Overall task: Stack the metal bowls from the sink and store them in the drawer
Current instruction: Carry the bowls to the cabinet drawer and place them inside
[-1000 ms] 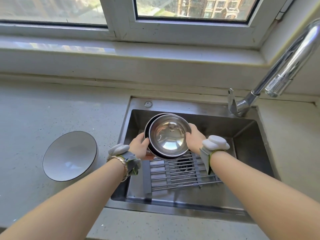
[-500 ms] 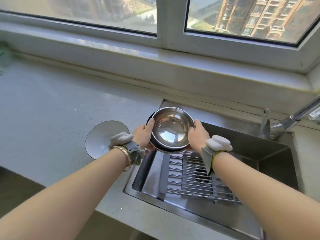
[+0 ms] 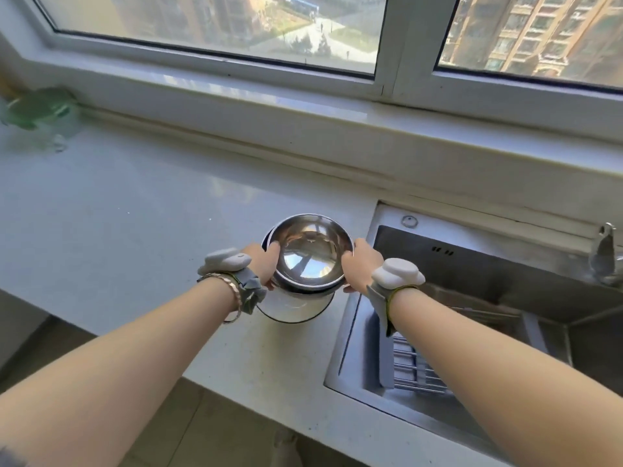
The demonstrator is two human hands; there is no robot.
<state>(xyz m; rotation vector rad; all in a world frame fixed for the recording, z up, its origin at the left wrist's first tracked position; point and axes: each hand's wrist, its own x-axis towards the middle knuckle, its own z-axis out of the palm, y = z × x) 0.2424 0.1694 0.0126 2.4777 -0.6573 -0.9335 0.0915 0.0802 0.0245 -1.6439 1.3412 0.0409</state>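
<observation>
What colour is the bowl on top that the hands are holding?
Shiny silver metal bowl, mirror-like inside; the head view shows it.

A pale speckled counter runs left of the sink, which is set into it at right. A round bowl sits on the counter just left of the sink's edge. A blurred green thing lies far left.

Head view, looking down (slightly blurred, perhaps).
</observation>
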